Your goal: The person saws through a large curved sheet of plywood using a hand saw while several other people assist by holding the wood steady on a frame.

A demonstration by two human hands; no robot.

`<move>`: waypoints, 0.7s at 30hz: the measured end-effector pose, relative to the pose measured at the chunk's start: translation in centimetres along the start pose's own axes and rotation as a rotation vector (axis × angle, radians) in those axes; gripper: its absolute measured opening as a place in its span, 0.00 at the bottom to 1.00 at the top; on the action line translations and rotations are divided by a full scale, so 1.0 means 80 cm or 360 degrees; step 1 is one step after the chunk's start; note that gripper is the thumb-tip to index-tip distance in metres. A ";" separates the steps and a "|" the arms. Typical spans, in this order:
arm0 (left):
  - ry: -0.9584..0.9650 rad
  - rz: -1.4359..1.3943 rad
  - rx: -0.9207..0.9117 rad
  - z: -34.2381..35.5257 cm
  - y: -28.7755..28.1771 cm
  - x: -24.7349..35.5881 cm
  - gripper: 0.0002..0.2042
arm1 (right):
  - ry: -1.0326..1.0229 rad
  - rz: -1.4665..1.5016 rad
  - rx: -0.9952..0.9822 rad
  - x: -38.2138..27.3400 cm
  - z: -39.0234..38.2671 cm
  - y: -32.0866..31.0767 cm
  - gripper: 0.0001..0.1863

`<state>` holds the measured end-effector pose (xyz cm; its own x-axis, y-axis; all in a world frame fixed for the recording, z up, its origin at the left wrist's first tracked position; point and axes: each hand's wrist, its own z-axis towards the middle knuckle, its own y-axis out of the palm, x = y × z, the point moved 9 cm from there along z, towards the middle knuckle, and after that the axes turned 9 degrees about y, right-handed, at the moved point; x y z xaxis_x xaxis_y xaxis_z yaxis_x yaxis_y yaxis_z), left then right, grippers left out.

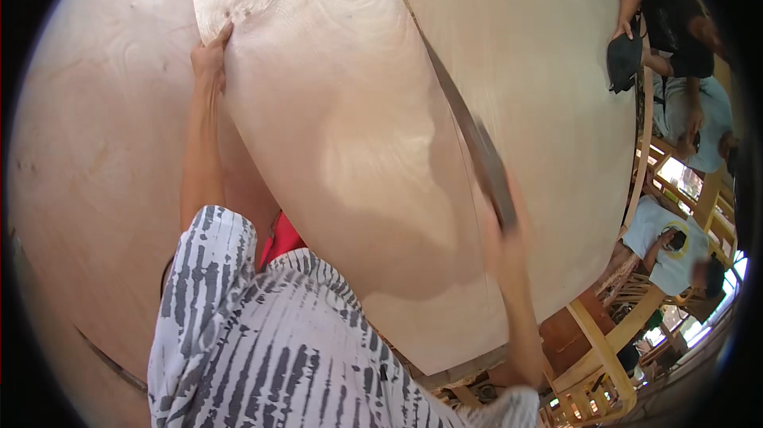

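A pale plywood sheet lies in front of me, over another broad sheet of wood on the left. At its left edge my left hand is closed, thumb on the top face and the other fingers around the edge. My right hand, blurred by motion, is closed on the near end of a handsaw. Its long dark blade narrows away from me and lies along a slit that runs on to the far edge. A thin line continues toward me beside the blade. The saw's handle and teeth cannot be made out.
On the right, a person in dark clothing holds a black cap-like thing. Another person in a light shirt sits near wooden frames. Something red shows between my left arm and the sheet.
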<state>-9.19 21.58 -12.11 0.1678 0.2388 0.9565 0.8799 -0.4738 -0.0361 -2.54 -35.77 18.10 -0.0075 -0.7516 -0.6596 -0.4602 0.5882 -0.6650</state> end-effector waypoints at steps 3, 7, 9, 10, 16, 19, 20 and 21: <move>-0.0063 0.0080 -0.0034 -0.008 0.034 -0.001 0.31 | -0.0095 -0.0151 0.0168 -0.003 0.170 0.085 0.31; -0.0107 0.0121 -0.0006 -0.009 0.010 0.004 0.30 | 0.0222 0.0124 -0.0071 -0.053 0.116 0.027 0.30; -0.0121 0.0071 -0.0009 0.008 -0.006 -0.017 0.31 | 0.0217 0.0122 0.0011 -0.057 0.000 -0.041 0.26; -0.0135 0.0034 -0.0005 0.017 -0.017 -0.030 0.31 | 0.0271 0.0029 0.0017 -0.041 -0.065 -0.074 0.26; 0.0047 0.0042 0.0051 0.011 -0.025 -0.005 0.32 | 0.0314 -0.0147 -0.0158 -0.063 -0.165 -0.120 0.32; 0.0079 -0.0093 -0.0033 0.002 0.028 -0.006 0.31 | 0.0171 0.0068 -0.0007 0.017 -0.013 -0.008 0.31; 0.0068 -0.0097 -0.0018 0.001 0.020 -0.006 0.31 | -0.0015 0.0080 0.0095 0.020 0.062 0.034 0.29; -0.0007 0.0047 0.0022 0.002 0.000 -0.002 0.31 | 0.0206 0.0199 -0.0105 0.002 0.121 0.073 0.30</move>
<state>-9.16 21.71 -12.35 0.1958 0.2288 0.9536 0.8805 -0.4690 -0.0682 3.36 -29.51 10.71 -0.1805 -0.7084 -0.6824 -0.5059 0.6618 -0.5532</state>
